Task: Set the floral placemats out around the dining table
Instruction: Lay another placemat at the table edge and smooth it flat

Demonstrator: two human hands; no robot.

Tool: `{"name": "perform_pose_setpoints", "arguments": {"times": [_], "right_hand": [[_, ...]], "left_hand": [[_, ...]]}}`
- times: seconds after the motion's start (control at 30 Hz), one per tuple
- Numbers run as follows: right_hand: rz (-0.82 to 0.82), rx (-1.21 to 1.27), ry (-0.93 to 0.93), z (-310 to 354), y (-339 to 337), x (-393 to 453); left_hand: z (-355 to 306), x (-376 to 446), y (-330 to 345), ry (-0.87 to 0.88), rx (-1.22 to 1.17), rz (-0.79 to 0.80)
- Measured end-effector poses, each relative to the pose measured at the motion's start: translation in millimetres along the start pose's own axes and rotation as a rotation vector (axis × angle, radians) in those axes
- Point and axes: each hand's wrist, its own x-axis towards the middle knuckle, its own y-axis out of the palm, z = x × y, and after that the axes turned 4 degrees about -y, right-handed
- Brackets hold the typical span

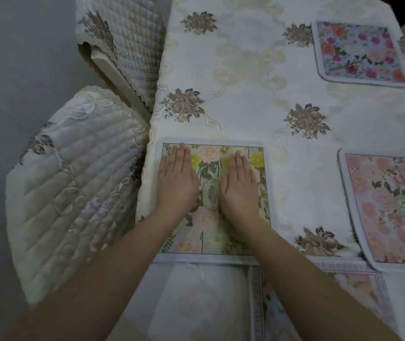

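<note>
**Smoothing down the corner mat: a couple of things that could slip here**

So both hands are lying flat on the yellow-green placemat point(211, 198) right now: left hand point(175, 182) on its left half, right hand point(239, 187) on the right half, fingers straight and together, pressing down and not gripping anything. The mat is sitting at the near left corner of the counter point(245, 94), on the embroidered tablecloth point(253, 65).

What I'm worrying about: its left border is running right along the counter edge, beside the quilted chair cover point(73, 193). Any push to the left and that side is probably hanging off. Also the cloth looks slick, so pressing and sliding could be bunching the cloth underneath or dragging the mat crooked.

Two other mats are already lying out, a pink one point(390, 207) to the right and a blue one with red and magenta flowers point(361, 52) at the far side, well apart from each other. More mats seem to be waiting at the near edge point(354, 279) – partly hidden by the arm.

Labels: each near mat is showing a small oval badge in the middle with some script, but it's too blurry to read
</note>
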Motion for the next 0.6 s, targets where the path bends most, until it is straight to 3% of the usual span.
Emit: {"name": "perform_pose_setpoints", "arguments": {"times": [0.17,0.37,0.6], "right_hand": [[0.065,0.002,-0.064,23.0,15.9,-39.6],[0.16,-0.128,-0.14,-10.2,9.9,-65.1],[0.189,-0.175,-0.056,-66.4,-17.8,-71.5]], "left_hand": [[-7.4,-62.5,19.7,0.038,0.033,0.064],[20.6,-83.0,18.4,0.114,0.029,0.113],[58.4,-97.4,6.7,0.092,0.039,0.167]]}}
